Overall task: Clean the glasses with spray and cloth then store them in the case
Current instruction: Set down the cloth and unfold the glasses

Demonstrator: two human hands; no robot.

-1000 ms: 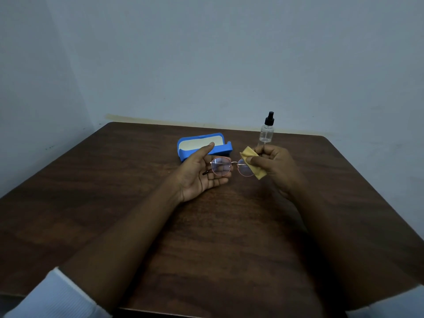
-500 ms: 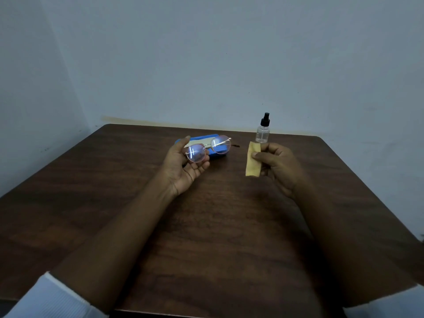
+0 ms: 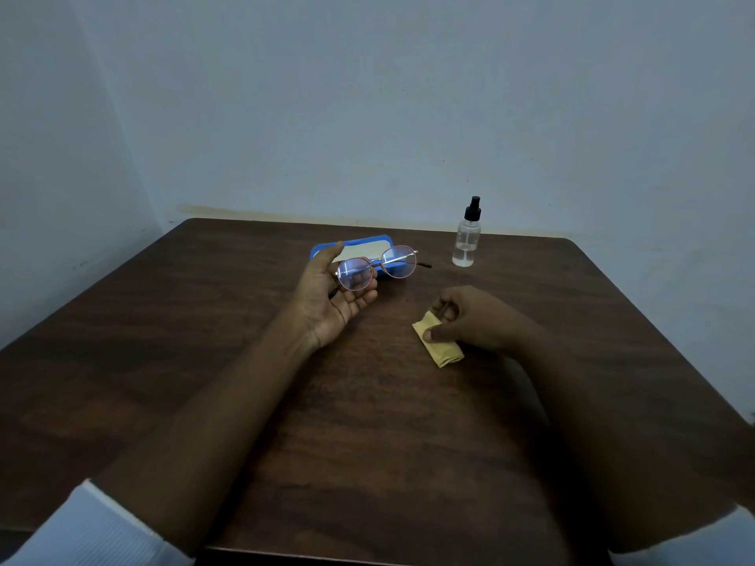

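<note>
Holding the glasses (image 3: 378, 267) in your left hand (image 3: 331, 304), you're cradling them palm-up, with the fingers curling under one lens and the thumb sticking up beside it, so that hand is gripping the frame. They're hanging just in front of the blue case (image 3: 316, 252) and overlapping its near edge from this angle. The lenses are facing you and catching bluish reflections, and one temple arm is poking out past the right end of the case. The case itself is lying open on the dark wooden table (image 3: 367, 422), showing a pale lining. Your right hand (image 3: 474, 320) is sitting nearer to you than the case and off to its right. Its thumb and curled fingers are pinching the yellow cloth (image 3: 439, 345), which is lying loosely rolled on the wood with its near end sticking out from under the thumb. The spray bottle (image 3: 466, 239), clear with a black nozzle, is standing upright to the right of the case, well apart from both hands, and nothing's touching it. A white sleeve (image 3: 94, 524) is showing at your left elbow, way back on your side of the case.
</note>
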